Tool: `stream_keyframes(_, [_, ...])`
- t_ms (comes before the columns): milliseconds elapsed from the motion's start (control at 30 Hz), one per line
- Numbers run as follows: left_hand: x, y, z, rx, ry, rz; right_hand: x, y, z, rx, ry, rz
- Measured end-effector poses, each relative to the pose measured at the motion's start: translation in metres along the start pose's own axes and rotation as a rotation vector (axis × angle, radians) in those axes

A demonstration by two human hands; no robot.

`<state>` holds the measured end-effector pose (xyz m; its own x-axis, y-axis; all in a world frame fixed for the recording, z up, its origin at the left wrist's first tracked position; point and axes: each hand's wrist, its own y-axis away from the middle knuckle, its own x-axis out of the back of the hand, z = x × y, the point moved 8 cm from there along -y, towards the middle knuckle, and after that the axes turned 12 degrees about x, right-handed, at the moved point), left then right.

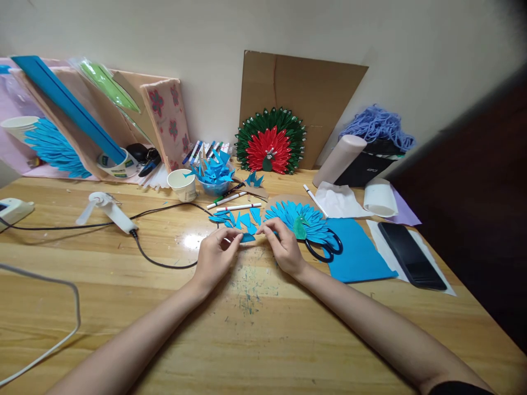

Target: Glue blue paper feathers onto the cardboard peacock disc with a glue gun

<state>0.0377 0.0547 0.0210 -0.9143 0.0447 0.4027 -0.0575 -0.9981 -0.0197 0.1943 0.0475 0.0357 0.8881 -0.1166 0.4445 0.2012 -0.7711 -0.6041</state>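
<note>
Between thumb and fingers, my left hand (pixel 217 260) pinches a small blue craft-sheet piece (pixel 247 237) with a pointed shape. My right hand (pixel 284 249) is closed in a pinch close to the piece's right end; whatever is between its fingertips is too small to make out. Just beyond my hands lie several loose blue cut pieces (pixel 246 220). A peacock of blue petals (pixel 284 214) with a green body (pixel 301 226) lies behind my right hand. Black-handled scissors (pixel 328 253) sit against it, their blades hidden. A blue sheet (pixel 356 252) lies to the right.
A bowl of blue scraps (pixel 216 186), a paper cup (pixel 181 185) and markers (pixel 239 207) stand or lie farther back. A red and green peacock (pixel 269 145) leans on cardboard (pixel 304 93). A phone (pixel 411 255) lies right; a small white device (pixel 113 213) with a black cable lies left.
</note>
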Motion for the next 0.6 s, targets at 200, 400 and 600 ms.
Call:
stream_keyframes(200, [0.011,-0.007,-0.012,0.087,0.066,0.106,-0.004,0.000,-0.002,0.011,0.007,-0.060])
stream_keyframes(400, [0.012,-0.009,-0.015,0.119,0.101,0.113,-0.005,0.000,-0.009,0.108,0.001,-0.031])
stream_keyframes(600, [0.011,-0.009,-0.015,0.121,0.085,0.112,-0.004,0.003,-0.001,0.050,-0.005,-0.005])
